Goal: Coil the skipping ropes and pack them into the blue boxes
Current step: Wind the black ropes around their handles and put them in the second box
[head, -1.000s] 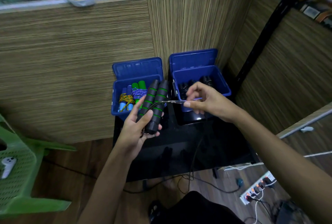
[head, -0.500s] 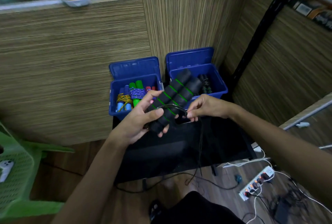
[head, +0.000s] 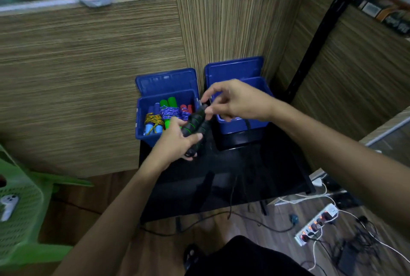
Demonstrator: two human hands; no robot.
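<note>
Black foam handles (head: 195,126), green-ringed, paired above worktop (head: 255,171).
Gripped low in left hand (head: 177,142); right hand (head: 235,101) pinching top end, at 12 o'clock between blue boxes (head: 165,107).

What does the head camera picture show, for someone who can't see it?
A left hand grips two black foam handles with green rings while the right hand pinches their top, above two open blue plastic boxes; the left holds coiled ropes.
</note>
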